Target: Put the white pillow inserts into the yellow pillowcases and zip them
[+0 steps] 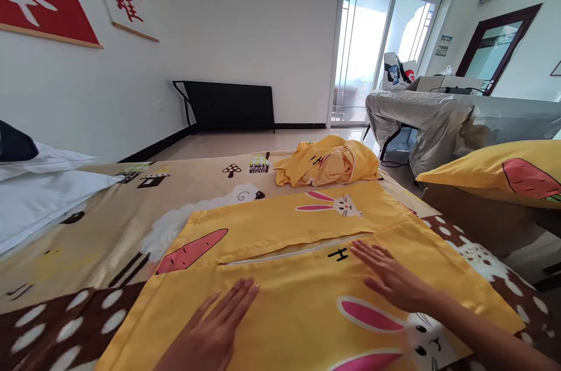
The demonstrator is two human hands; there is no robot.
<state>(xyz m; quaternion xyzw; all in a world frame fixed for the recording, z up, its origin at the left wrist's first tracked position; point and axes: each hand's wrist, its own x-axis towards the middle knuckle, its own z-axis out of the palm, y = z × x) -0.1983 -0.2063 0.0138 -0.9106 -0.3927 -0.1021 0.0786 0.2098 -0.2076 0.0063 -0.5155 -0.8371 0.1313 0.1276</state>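
A yellow pillowcase (289,295) printed with rabbits and a carrot lies spread out in front of me. A long slit opening (298,251) with a pale edge runs across it. My left hand (214,321) rests on the cloth below the slit's left end, fingers stretched out. Near the slit's right end, beside a black printed letter, my right hand (390,277) lies with its fingers extended over the cloth. Neither hand holds anything. Just beyond the pillowcase sits a crumpled heap of yellow fabric (328,162).
A patterned blanket (105,231) covers the surface under the pillowcase. White pillows (48,196) are at the left. At the right, a yellow carrot-print pillow (491,169) rests on a box. A plastic-covered table (438,114) and a black folded panel (232,107) stand farther back.
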